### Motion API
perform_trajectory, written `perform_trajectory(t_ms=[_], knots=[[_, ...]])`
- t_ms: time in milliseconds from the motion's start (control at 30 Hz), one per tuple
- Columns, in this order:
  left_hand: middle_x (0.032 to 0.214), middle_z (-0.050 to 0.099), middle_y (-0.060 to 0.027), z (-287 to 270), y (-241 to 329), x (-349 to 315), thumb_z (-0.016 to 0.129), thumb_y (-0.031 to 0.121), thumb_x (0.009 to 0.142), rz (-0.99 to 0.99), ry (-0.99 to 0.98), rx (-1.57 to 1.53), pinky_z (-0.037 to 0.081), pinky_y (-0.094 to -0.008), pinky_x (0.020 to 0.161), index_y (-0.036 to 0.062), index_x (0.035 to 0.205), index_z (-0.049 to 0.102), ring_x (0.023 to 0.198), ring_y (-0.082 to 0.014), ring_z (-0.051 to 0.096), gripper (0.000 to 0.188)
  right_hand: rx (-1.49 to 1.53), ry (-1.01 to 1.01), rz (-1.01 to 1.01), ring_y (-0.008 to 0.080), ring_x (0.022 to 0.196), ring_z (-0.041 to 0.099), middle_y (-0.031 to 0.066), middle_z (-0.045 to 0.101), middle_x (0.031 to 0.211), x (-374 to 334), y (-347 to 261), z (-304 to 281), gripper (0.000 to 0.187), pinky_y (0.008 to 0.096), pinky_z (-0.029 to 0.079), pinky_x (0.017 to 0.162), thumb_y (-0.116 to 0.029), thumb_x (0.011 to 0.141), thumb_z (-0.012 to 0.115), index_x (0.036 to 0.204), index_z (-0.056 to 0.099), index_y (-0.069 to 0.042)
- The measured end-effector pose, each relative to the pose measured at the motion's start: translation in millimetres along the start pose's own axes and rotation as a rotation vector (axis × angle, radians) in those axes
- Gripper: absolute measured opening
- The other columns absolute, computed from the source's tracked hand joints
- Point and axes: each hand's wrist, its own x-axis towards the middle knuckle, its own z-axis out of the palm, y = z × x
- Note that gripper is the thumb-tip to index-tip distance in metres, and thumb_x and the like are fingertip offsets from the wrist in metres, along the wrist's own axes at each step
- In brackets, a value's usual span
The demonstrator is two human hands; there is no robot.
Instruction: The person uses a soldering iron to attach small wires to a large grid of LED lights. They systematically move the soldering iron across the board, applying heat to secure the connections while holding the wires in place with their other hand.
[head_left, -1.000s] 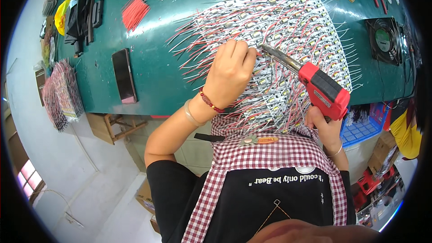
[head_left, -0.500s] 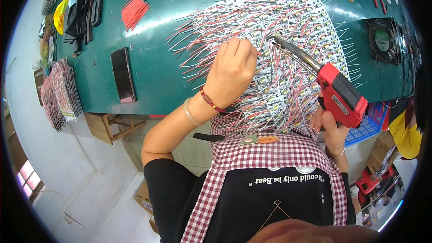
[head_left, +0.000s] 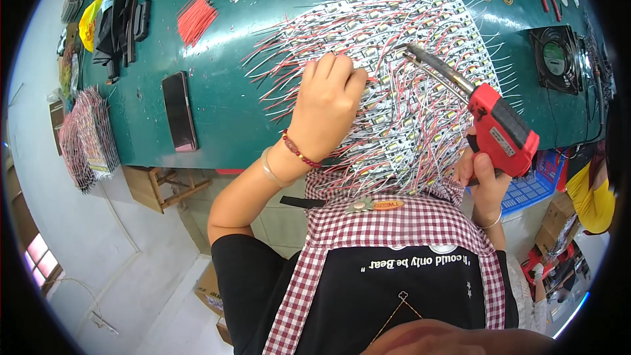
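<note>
1. The bare left hand (head_left: 328, 95) is held back upward, its fingers (head_left: 327, 66) bent and bunched together, their tips turned down out of sight.
2. Below those fingers, the left wrist (head_left: 289, 163), ringed by a dark-red beaded bracelet (head_left: 295, 150) and a smooth pale bangle (head_left: 265, 163), runs into the forearm (head_left: 244, 195), slanting leftward to a bent elbow (head_left: 218, 225).
3. The bare right hand (head_left: 488, 184), right of and lower than the left fingers, is curled in a grip, partly hidden.
4. Below its fingers, a thin silvery bangle (head_left: 490, 226) circles the right wrist (head_left: 488, 212).

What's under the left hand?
Wired circuit boards and loose-ended red and white wires show around the left hand. It covers whatever lies directly beneath; can't tell what it's pinching, if anything.
</note>
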Motion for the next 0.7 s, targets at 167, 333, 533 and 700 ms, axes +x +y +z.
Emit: perform_trajectory(t_ms=[167,333,533,700], knots=[[0.076,0.051,-0.0055,-22,10,8,0.063,-0.004,0.067,-0.041,0.099,0.006,0.041,-0.0357,0.067,0.0075,0.087,0.065,0.076,-0.0227,0.054,0.023,0.021,0.087,-0.041,0.0102,0.043,0.042,0.0037,0.044,0.056,3,-4,-1,0.050,0.0265,0.041,0.044,-0.030,0.093,0.058,0.121,0.043,0.008],[0.082,0.056,-0.0082,6,22,6,0.061,-0.005,0.071,-0.127,0.056,-0.214,0.045,-0.0369,0.071,0.0067,0.087,0.064,0.088,-0.0274,0.060,0.020,0.046,0.082,-0.051,0.0098,0.042,0.041,0.0031,0.043,0.055,7,-6,0,0.049,0.0259,0.041,0.044,-0.031,0.093,0.057,0.119,0.043,0.007],[0.081,0.052,-0.0087,17,41,14,0.059,-0.004,0.071,-0.133,0.030,-0.177,0.044,-0.0358,0.069,0.0047,0.088,0.064,0.075,-0.0265,0.053,0.020,0.130,0.116,-0.064,0.0117,0.044,0.045,0.0051,0.047,0.056,6,-8,-3,0.046,0.0276,0.043,0.047,-0.022,0.092,0.058,0.122,0.044,0.010],[0.079,0.050,-0.0080,27,46,19,0.059,-0.003,0.070,-0.054,0.046,-0.229,0.042,-0.0352,0.069,0.0031,0.088,0.064,0.076,-0.0258,0.052,0.020,0.098,0.108,-0.071,0.0099,0.042,0.042,0.0032,0.044,0.055,9,-7,-2,0.048,0.0256,0.041,0.044,-0.029,0.092,0.058,0.119,0.044,0.008]])
